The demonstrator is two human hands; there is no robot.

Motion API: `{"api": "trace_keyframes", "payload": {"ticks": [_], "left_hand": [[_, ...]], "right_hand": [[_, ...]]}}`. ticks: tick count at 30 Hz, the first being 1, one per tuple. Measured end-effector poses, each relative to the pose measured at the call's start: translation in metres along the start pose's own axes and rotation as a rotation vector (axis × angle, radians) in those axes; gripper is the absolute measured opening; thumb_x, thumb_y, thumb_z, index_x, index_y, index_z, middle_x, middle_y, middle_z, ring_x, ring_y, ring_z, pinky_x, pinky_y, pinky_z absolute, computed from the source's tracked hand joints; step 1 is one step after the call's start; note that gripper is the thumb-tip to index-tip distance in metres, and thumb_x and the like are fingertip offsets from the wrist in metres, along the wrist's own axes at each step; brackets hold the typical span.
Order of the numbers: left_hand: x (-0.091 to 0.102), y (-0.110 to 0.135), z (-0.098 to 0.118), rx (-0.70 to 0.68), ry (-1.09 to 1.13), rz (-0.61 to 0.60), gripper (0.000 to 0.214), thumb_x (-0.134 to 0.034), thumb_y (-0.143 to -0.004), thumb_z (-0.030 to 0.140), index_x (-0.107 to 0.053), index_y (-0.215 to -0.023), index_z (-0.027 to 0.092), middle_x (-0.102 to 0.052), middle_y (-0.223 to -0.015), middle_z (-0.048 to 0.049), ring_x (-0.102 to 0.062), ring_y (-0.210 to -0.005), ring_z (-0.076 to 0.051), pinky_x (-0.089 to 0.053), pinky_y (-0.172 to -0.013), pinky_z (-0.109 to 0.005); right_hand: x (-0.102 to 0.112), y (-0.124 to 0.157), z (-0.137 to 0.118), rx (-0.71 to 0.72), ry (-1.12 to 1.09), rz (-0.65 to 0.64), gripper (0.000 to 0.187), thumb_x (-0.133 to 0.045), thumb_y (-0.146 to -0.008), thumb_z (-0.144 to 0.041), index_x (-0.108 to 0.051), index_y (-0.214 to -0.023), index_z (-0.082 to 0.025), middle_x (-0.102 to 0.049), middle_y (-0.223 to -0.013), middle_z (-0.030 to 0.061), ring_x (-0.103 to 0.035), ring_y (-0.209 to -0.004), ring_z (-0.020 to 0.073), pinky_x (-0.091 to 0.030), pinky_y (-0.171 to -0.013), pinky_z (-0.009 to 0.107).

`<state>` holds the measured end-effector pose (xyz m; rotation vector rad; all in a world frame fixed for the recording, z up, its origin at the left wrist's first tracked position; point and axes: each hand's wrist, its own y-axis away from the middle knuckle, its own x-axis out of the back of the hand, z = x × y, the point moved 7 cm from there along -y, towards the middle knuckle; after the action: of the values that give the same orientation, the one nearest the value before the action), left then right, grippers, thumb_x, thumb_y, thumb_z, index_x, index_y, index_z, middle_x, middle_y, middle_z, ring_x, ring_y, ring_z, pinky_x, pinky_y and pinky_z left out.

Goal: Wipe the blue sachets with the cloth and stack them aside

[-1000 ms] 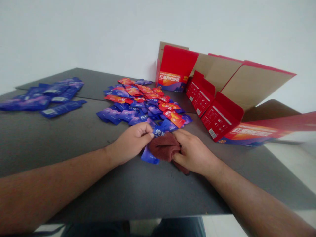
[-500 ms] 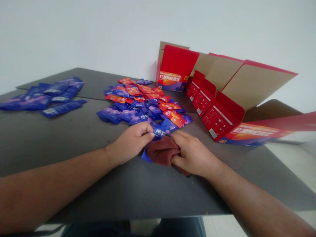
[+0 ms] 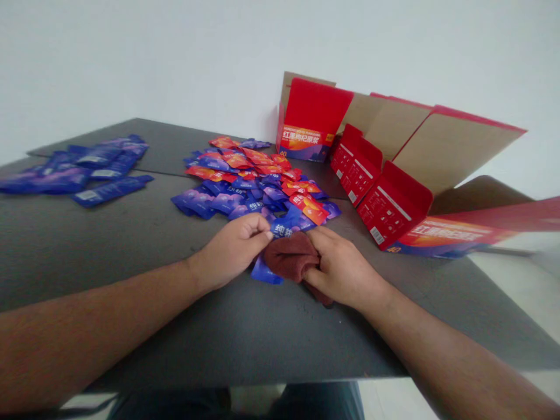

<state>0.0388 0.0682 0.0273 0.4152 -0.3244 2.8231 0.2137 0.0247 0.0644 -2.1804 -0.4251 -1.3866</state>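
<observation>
My left hand (image 3: 234, 252) pinches the top end of a blue sachet (image 3: 280, 230) that lies on the dark table (image 3: 131, 233). Its lower end (image 3: 265, 273) sticks out from under a dark red cloth (image 3: 291, 256). My right hand (image 3: 343, 271) grips that cloth, bunched up and pressed on the sachet's middle. Just behind both hands lies a loose heap of blue and red-orange sachets (image 3: 254, 181).
A second group of blue sachets (image 3: 83, 169) lies at the far left of the table. Open red cardboard boxes (image 3: 380, 192) with raised flaps stand at the right and back, one upright box (image 3: 306, 125) by the white wall. The table's near edge runs below my forearms.
The cloth in my right hand has shifted slightly back and forth over the sachet; my left hand has kept its pinch in nearly the same place.
</observation>
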Motion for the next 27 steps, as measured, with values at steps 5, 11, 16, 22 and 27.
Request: {"api": "trace_keyframes", "payload": {"ticks": [5, 11, 16, 22, 27], "left_hand": [[0.002, -0.001, -0.004, -0.010, -0.026, 0.061, 0.016, -0.060, -0.094, 0.030, -0.058, -0.081, 0.020, -0.054, -0.072, 0.0022, -0.048, -0.066, -0.014, -0.038, -0.064, -0.029], [-0.001, 0.000, -0.010, 0.039, 0.178, 0.158, 0.016, -0.063, -0.091, 0.030, -0.055, -0.081, 0.021, -0.052, -0.071, 0.0020, -0.046, -0.064, -0.015, -0.037, -0.060, -0.028], [-0.003, 0.001, -0.004, 0.047, 0.208, 0.177, 0.017, -0.063, -0.091, 0.028, -0.055, -0.079, 0.020, -0.053, -0.070, 0.0026, -0.045, -0.064, -0.013, -0.037, -0.061, -0.027], [-0.003, 0.002, -0.003, 0.109, 0.307, 0.250, 0.016, -0.065, -0.088, 0.026, -0.055, -0.077, 0.020, -0.052, -0.070, 0.0023, -0.044, -0.064, -0.012, -0.037, -0.059, -0.025], [-0.006, 0.005, 0.000, 0.167, 0.393, 0.252, 0.015, -0.065, -0.085, 0.025, -0.054, -0.077, 0.020, -0.051, -0.070, 0.0026, -0.045, -0.063, -0.012, -0.038, -0.058, -0.024]], "right_hand": [[-0.007, 0.001, -0.009, 0.081, 0.025, -0.075, 0.018, -0.063, -0.080, -0.016, -0.059, -0.097, -0.022, -0.064, -0.099, 0.0047, -0.062, -0.094, 0.0221, -0.050, -0.083, 0.034], [0.000, -0.002, -0.007, -0.006, 0.100, 0.024, 0.014, -0.063, -0.083, -0.021, -0.060, -0.096, -0.021, -0.065, -0.099, 0.0064, -0.063, -0.094, 0.0243, -0.052, -0.083, 0.037], [-0.006, -0.002, -0.022, 0.078, 0.122, -0.064, 0.018, -0.064, -0.084, -0.021, -0.063, -0.102, -0.021, -0.068, -0.107, 0.0080, -0.064, -0.101, 0.0251, -0.053, -0.088, 0.037], [-0.006, -0.003, -0.018, 0.050, 0.146, -0.031, 0.016, -0.063, -0.085, -0.023, -0.063, -0.101, -0.020, -0.067, -0.102, 0.0076, -0.063, -0.097, 0.0249, -0.053, -0.086, 0.037], [-0.006, -0.002, -0.019, 0.042, 0.152, -0.018, 0.018, -0.063, -0.084, -0.023, -0.063, -0.102, -0.020, -0.067, -0.103, 0.0079, -0.064, -0.098, 0.0253, -0.053, -0.086, 0.037]]}}
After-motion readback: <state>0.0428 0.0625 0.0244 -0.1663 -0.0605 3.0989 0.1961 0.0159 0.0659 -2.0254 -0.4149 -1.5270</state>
